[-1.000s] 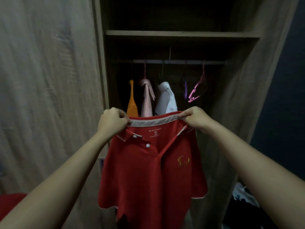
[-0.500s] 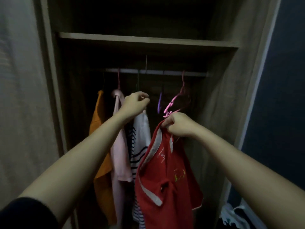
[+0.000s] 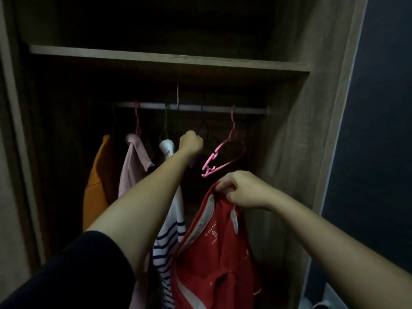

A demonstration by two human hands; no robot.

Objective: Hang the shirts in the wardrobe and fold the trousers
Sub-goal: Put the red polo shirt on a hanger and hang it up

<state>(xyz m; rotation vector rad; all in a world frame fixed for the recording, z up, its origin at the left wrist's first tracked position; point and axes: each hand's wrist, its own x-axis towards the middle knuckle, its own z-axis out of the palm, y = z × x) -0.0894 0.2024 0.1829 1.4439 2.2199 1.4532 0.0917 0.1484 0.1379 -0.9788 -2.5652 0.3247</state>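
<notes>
My right hand (image 3: 243,190) pinches the collar of a red polo shirt (image 3: 214,259), which hangs limp in front of the open wardrobe. My left hand (image 3: 190,143) is raised inside the wardrobe just under the rail (image 3: 194,107), its fingers curled round a hanger; only a purple bit (image 3: 193,162) shows below the wrist. An empty pink hanger (image 3: 219,157) hangs tilted on the rail just right of that hand and above the red shirt.
On the rail's left hang an orange shirt (image 3: 98,186), a pale pink shirt (image 3: 133,166) and a white navy-striped shirt (image 3: 169,237). A shelf (image 3: 169,58) runs above the rail. The wardrobe's side wall (image 3: 312,152) stands close on the right.
My left hand let go of the red shirt's collar and rose into the wardrobe to the hangers. The shirt now hangs from my right hand alone, and I stand closer to the wardrobe.
</notes>
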